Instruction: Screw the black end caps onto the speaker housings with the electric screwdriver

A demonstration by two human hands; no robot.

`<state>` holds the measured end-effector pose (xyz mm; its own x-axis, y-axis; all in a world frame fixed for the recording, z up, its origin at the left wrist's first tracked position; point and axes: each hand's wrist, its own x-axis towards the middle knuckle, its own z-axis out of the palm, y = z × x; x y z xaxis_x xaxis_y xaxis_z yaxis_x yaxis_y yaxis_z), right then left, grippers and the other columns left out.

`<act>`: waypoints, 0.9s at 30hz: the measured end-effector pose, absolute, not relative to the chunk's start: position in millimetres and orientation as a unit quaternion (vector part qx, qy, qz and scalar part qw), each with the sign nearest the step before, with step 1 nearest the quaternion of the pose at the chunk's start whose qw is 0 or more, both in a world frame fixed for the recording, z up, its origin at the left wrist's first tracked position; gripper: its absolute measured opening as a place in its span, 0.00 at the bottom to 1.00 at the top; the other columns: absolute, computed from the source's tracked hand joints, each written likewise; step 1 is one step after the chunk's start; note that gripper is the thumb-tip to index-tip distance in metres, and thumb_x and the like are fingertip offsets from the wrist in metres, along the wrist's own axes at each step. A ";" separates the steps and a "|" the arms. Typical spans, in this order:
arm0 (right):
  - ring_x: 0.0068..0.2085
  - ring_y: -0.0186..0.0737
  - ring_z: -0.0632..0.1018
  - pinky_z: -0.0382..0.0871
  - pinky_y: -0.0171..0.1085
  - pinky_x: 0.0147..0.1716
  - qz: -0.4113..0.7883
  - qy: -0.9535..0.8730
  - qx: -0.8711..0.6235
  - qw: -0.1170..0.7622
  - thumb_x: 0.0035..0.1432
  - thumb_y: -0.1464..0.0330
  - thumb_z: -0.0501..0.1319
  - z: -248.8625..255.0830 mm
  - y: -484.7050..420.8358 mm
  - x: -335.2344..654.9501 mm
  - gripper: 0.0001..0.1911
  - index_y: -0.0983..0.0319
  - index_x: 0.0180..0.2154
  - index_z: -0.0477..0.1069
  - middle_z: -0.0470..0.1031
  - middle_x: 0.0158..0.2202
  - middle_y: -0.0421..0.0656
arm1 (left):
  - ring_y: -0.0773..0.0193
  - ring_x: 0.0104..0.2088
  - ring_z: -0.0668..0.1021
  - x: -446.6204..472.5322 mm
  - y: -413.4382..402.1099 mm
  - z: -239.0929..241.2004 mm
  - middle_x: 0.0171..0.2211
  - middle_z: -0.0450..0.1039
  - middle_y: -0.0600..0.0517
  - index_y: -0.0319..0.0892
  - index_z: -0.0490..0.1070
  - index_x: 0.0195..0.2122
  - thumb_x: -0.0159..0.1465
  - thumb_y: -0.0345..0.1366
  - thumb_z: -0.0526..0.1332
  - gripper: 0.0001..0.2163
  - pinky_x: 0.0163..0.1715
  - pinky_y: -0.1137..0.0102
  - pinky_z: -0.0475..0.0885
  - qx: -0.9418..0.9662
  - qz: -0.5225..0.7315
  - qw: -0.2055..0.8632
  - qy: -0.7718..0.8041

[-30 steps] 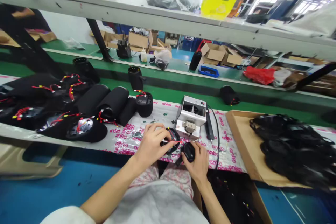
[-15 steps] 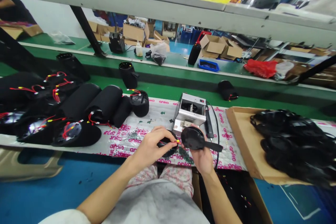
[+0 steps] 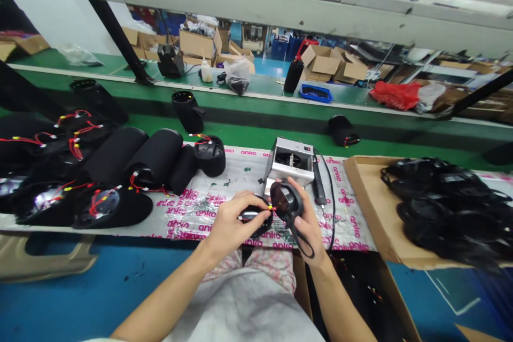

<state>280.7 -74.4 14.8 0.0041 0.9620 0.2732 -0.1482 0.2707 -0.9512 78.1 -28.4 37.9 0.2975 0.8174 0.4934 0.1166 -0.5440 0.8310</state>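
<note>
My left hand is closed around a round black part with red wires and yellow connectors at the bench's front edge. Just to its right, my right hand grips a black round cap with a strap, tilted on edge and almost touching the wired part. Both sit in front of a small grey machine.
Several black fabric cylinders with red wires lie at the left. A black tool lies beside the machine. A cardboard tray holds a heap of black strapped parts on the right. A green conveyor carries a few black pieces.
My right hand lifted the black cap off the bench and turned it on edge, its strap now hanging down, bringing it against the wired part. The left hand stayed on that part.
</note>
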 end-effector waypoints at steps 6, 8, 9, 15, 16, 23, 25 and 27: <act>0.76 0.54 0.68 0.64 0.55 0.76 0.410 -0.572 -0.390 0.594 0.75 0.53 0.62 21.4 -81.3 272.1 0.33 0.49 0.75 0.62 0.65 0.77 0.47 | 0.59 0.39 0.85 80.5 -28.3 45.0 0.36 0.85 0.51 0.44 0.81 0.39 0.69 0.28 0.72 0.04 0.46 0.65 0.80 0.725 0.494 0.356 0.321; 0.77 0.55 0.68 0.66 0.56 0.76 0.403 -0.590 -0.387 0.583 0.75 0.53 0.62 23.0 -81.5 272.7 0.33 0.49 0.76 0.61 0.64 0.78 0.47 | 0.58 0.40 0.85 80.8 -28.0 44.8 0.37 0.85 0.50 0.44 0.81 0.40 0.69 0.28 0.71 0.04 0.46 0.64 0.80 0.732 0.486 0.355 0.318; 0.77 0.56 0.67 0.64 0.58 0.76 0.402 -0.601 -0.383 0.575 0.75 0.52 0.62 23.9 -81.1 274.2 0.33 0.48 0.76 0.61 0.63 0.78 0.46 | 0.58 0.40 0.85 80.8 -27.8 44.7 0.37 0.85 0.50 0.45 0.81 0.40 0.70 0.28 0.70 0.04 0.46 0.64 0.81 0.736 0.485 0.352 0.315; 0.78 0.54 0.66 0.64 0.56 0.77 0.417 -0.635 -0.372 0.534 0.73 0.56 0.66 32.6 -74.7 287.2 0.33 0.47 0.75 0.64 0.65 0.77 0.44 | 0.53 0.52 0.84 66.0 -25.2 46.1 0.50 0.79 0.45 0.46 0.78 0.47 0.66 0.30 0.73 0.11 0.54 0.60 0.82 0.762 0.466 0.336 0.299; 0.77 0.54 0.68 0.68 0.54 0.75 0.422 -0.630 -0.370 0.537 0.74 0.56 0.66 33.8 -73.9 287.8 0.33 0.47 0.75 0.64 0.66 0.77 0.45 | 0.51 0.55 0.83 59.3 -24.3 45.8 0.52 0.79 0.44 0.47 0.76 0.49 0.64 0.31 0.74 0.14 0.56 0.57 0.82 0.762 0.458 0.350 0.295; 0.73 0.53 0.74 0.71 0.51 0.73 0.459 -0.589 -0.365 0.556 0.73 0.53 0.65 24.0 -74.8 280.3 0.33 0.47 0.74 0.65 0.68 0.76 0.46 | 0.50 0.55 0.87 22.6 -24.4 34.1 0.40 0.87 0.48 0.46 0.75 0.37 0.69 0.30 0.73 0.08 0.63 0.50 0.78 0.762 0.446 0.379 0.279; 0.73 0.55 0.74 0.70 0.55 0.74 0.467 -0.572 -0.367 0.565 0.73 0.52 0.65 18.0 -74.6 278.2 0.34 0.49 0.74 0.64 0.68 0.76 0.48 | 0.52 0.52 0.88 29.5 -28.2 32.7 0.39 0.88 0.50 0.46 0.76 0.38 0.70 0.30 0.73 0.07 0.67 0.48 0.75 0.748 0.473 0.374 0.277; 0.73 0.57 0.73 0.68 0.57 0.75 0.474 -0.559 -0.370 0.571 0.72 0.51 0.65 13.9 -74.5 277.2 0.35 0.51 0.74 0.64 0.68 0.76 0.49 | 0.54 0.48 0.89 42.6 -31.8 33.5 0.39 0.88 0.50 0.46 0.77 0.39 0.71 0.30 0.72 0.06 0.64 0.51 0.77 0.728 0.502 0.374 0.280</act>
